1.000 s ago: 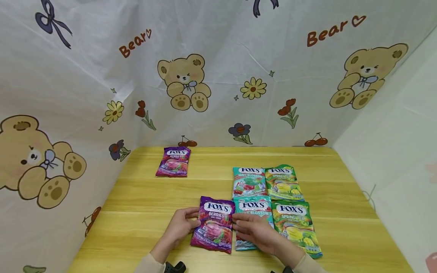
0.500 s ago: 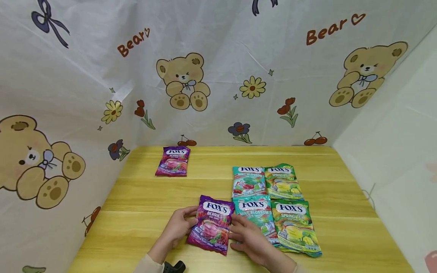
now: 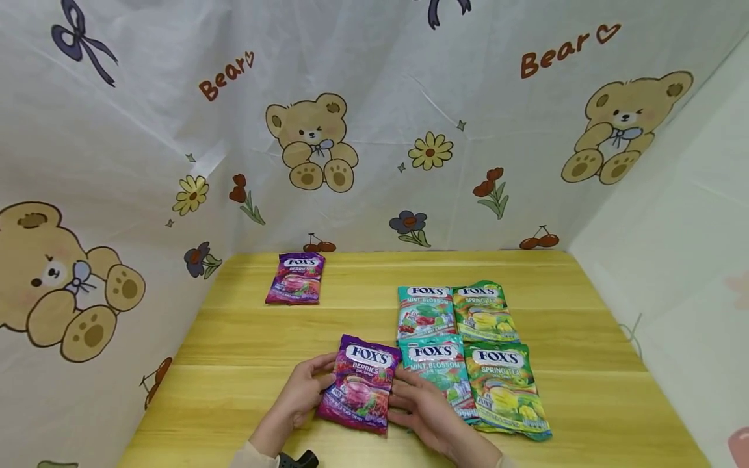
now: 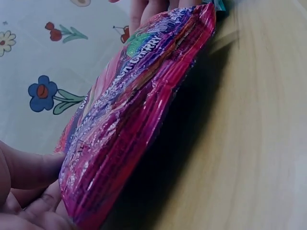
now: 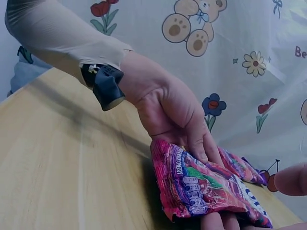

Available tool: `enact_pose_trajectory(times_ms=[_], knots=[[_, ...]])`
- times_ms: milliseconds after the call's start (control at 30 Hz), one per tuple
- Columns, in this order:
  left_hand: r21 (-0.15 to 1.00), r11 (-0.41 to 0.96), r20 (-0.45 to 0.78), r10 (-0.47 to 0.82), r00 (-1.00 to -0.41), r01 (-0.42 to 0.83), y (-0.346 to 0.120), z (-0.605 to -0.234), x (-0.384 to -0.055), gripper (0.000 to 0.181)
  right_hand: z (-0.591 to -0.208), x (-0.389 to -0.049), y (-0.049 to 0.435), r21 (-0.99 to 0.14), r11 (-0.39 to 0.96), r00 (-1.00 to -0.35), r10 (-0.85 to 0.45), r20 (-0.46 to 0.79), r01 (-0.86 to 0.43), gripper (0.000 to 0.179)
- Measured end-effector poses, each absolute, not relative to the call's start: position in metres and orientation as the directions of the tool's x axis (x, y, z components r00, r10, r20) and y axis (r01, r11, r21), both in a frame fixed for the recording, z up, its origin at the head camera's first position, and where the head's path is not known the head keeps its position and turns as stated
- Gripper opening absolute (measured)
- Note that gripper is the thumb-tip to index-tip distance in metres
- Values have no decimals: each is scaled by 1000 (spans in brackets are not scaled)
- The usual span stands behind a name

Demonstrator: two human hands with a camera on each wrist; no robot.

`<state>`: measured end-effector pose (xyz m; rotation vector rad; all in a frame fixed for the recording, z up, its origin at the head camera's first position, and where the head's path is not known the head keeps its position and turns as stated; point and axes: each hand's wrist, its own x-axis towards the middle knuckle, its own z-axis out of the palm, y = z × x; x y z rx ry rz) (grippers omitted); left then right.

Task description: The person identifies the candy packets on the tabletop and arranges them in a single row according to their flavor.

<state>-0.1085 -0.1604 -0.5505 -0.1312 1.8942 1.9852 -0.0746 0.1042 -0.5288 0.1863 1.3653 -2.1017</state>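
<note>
A purple Fox's Berries candy bag (image 3: 359, 387) is tilted between both hands, with a dark shadow beneath it in the left wrist view. My left hand (image 3: 301, 393) pinches its left edge; the thumb (image 4: 33, 170) lies on the front and the fingers are partly hidden underneath. Along the right edge, my right hand (image 3: 421, 413) touches the bag with extended fingers (image 5: 213, 221), their tips tucked out of sight. Its thumb (image 5: 290, 179) is apart from the bag's front. The right hand overlaps a teal Mint Blossom candy bag (image 3: 435, 370).
Another Mint Blossom bag (image 3: 426, 312) lies behind the first. Right of these are two green Spring Tea bags, one farther (image 3: 484, 315) and one nearer (image 3: 506, 393). A second Berries bag (image 3: 296, 279) lies at the wooden table's (image 3: 246, 351) back left. A patterned cloth (image 3: 363, 221) hangs behind.
The Berries bag has shifted slightly left and tilted, away from the nearer Mint Blossom bag. My right hand has moved left with its edge, uncovering more of the Mint Blossom bag.
</note>
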Motion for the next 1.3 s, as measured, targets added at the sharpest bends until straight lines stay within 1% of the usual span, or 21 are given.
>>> enact_pose_trajectory(times_ms=[133, 267, 367, 533, 767, 1133, 1300], knots=[[926, -69, -344, 247, -906, -371, -163, -551, -111, 49, -530, -77, 105, -780, -300, -807, -432, -402, 549, 74], [914, -129, -343, 262, -902, -385, -163, -552, -113, 51, -529, -79, 105, -788, -318, -825, -417, -383, 526, 78], [908, -159, -341, 262, -903, -388, -161, -551, -114, 52, -527, -80, 103, -796, -322, -836, -400, -376, 512, 84], [908, -180, -335, 228, -914, -378, -160, -550, -120, 52, -524, -86, 100, -808, -311, -838, -406, -364, 501, 86], [899, -220, -342, 184, -921, -378, -159, -551, -129, 54, -525, -96, 97, -811, -334, -841, -438, -318, 481, 86], [844, -328, -354, 253, -900, -424, -157, -553, -151, 55, -524, -117, 95, -849, -311, -863, -421, -279, 427, 82], [837, -334, -360, 258, -896, -433, -158, -548, -165, 53, -520, -131, 90, -849, -335, -874, -410, -260, 410, 80]])
